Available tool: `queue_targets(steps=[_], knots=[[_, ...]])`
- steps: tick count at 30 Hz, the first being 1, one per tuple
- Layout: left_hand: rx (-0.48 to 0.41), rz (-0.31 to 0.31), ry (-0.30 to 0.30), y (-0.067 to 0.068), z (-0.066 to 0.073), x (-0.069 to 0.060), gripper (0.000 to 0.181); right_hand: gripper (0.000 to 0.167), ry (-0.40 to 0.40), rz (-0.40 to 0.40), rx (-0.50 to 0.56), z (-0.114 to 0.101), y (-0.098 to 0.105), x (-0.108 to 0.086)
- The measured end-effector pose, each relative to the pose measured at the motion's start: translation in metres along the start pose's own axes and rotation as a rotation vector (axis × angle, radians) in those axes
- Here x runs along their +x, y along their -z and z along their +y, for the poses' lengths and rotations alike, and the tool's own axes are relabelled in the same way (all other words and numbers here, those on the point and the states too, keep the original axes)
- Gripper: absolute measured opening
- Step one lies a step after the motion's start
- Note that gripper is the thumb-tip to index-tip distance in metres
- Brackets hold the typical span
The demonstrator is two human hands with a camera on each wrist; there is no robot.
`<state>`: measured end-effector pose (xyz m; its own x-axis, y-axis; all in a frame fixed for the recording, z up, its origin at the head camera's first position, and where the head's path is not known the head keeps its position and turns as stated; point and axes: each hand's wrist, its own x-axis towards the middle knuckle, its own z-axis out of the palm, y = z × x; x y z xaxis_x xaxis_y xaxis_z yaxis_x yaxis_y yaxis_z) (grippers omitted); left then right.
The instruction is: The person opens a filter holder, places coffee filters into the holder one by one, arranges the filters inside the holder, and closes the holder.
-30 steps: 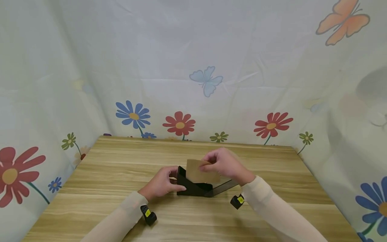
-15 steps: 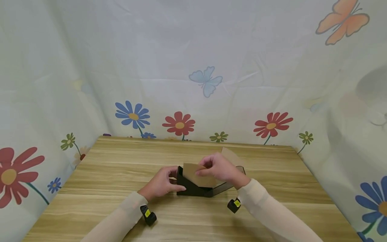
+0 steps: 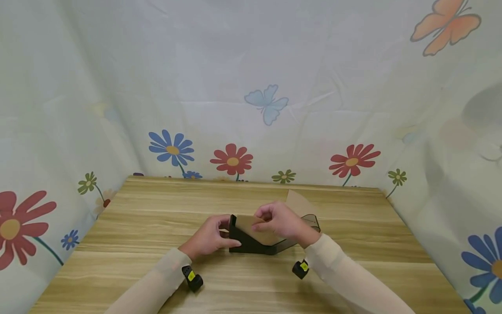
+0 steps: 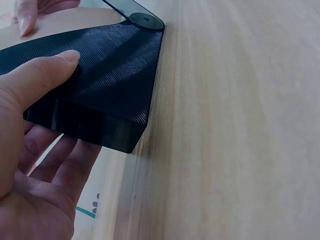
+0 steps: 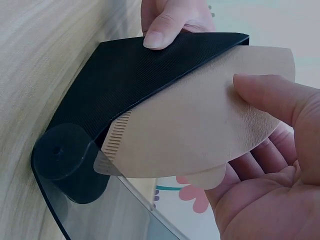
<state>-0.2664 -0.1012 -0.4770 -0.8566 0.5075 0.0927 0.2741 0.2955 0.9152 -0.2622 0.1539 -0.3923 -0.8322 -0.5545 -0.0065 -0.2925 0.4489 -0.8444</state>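
A black box (image 3: 251, 245) with a hinged clear lid (image 3: 288, 245) stands on the table, its lid swung down to the right. My left hand (image 3: 209, 235) grips its left end, thumb on the near side (image 4: 110, 65) and fingers behind. Brown paper filters (image 3: 251, 224) sit partly inside the box; in the right wrist view the filter (image 5: 200, 115) shows a crimped edge low in the box. My right hand (image 3: 284, 221) pinches the filters, with the thumb on the front face and fingers behind. Another brown paper piece (image 3: 299, 202) shows behind my right hand.
The wooden table (image 3: 176, 196) extends around the box. A white curtain (image 3: 196, 87) with printed flowers and butterflies hangs behind and at both sides. Each wrist carries a small black camera, one at the left (image 3: 193, 279) and one at the right (image 3: 300, 269).
My right hand has moved left and slightly down, and the filters have sunk deeper into the box. More of the lid and the brown piece behind it show. My left hand has stayed put.
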Motion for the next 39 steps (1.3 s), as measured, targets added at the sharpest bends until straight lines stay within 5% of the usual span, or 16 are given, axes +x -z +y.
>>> queue_targets(steps=[39], knots=[[0.025, 0.01, 0.003, 0.0, 0.001, -0.002, 0.037, 0.007, -0.038, -0.102, -0.029, 0.002, -0.012, -0.001]])
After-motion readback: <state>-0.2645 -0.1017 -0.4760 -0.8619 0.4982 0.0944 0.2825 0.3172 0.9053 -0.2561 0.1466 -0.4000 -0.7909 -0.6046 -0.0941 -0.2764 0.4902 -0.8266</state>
